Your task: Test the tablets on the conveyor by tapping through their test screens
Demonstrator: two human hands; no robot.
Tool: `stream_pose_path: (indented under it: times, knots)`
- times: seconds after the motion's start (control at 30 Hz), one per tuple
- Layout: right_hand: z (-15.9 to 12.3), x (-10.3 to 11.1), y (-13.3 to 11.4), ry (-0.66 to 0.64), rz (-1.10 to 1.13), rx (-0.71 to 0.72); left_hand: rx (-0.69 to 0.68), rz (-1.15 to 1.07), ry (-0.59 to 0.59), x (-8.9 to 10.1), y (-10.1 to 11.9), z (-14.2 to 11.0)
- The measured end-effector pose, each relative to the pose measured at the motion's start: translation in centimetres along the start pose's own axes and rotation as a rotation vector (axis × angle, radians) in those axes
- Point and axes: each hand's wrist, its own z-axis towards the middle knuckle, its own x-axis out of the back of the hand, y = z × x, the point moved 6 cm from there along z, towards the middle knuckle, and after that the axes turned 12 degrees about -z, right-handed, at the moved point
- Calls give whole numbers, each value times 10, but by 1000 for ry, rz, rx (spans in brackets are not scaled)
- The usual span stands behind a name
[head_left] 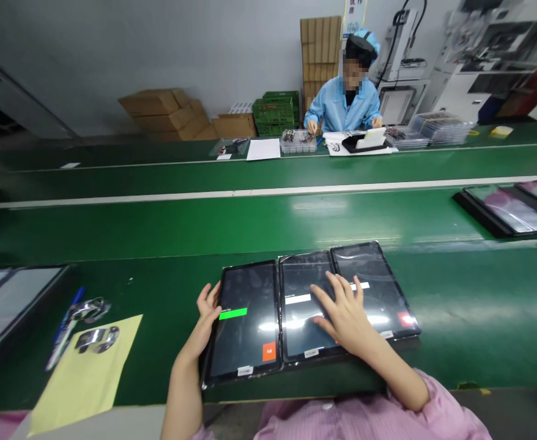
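Three tablets lie side by side on the green bench in front of me. The left tablet shows a green bar and an orange-red "Fail" box. The middle tablet and the right tablet each show a white bar. My left hand grips the left tablet's left edge, its thumb at the rim near the green bar. Fingers spread, my right hand is over the middle tablet and reaches toward the right one; it holds nothing. Whether its fingertips touch the glass I cannot tell.
Yellow paper lies at left with a shiny metallic piece, beside a blue pen. More tablets lie far right; another screen is at left. Across the bench sits a co-worker in blue, near a clear parts box.
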Motion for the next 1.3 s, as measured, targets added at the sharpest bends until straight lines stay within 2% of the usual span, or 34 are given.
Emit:
stream_pose_path:
  times: [0.2, 0.3, 0.4, 0.47, 0.5, 0.57, 0.67, 0.73, 0.8, 0.97, 1.03, 1.1, 1.17, 1.23, 1.3]
  knots:
    - [-39, -1, 71, 61, -98, -213, 95, 37, -12, 3, 7, -3]
    - [-53, -2, 90, 57, -131, -179, 135, 43, 17, 8, 17, 0]
    - [-53, 9, 104, 73, -134, -141, 10, 229, 29, 3, 47, 8]
    - [-40, 20, 112, 80, -126, -148, -132, 449, -56, -16, 75, 14]
    - [-29, 24, 113, 60, -115, -133, -192, 543, -127, -31, 87, 16]
    - [2, 25, 104, -48, -53, -14, -261, 672, -307, -70, 103, 21]
    - [51, 14, 71, -220, 86, 241, -277, 756, -569, -130, 106, 27]
    - [76, 7, 53, -207, 82, 287, -283, 780, -653, -159, 99, 28]
    - [89, 0, 43, -169, 33, 284, -300, 805, -675, -173, 91, 26]
    - [81, -8, 38, -175, 75, 362, -413, 1088, -820, -175, 74, 7]
    - [81, -6, 43, -160, 112, 332, -498, 1223, -776, -172, 74, 7]
    - [81, -6, 48, -166, 119, 308, -562, 1316, -667, -168, 75, 12]
    - [77, -6, 53, -192, 151, 346, -576, 1337, -634, -165, 74, 13]
    - [70, -3, 68, -181, 199, 355, -548, 1291, -704, -161, 73, 8]
    - [63, -1, 96, -152, 194, 254, -498, 1224, -761, -152, 76, -1]
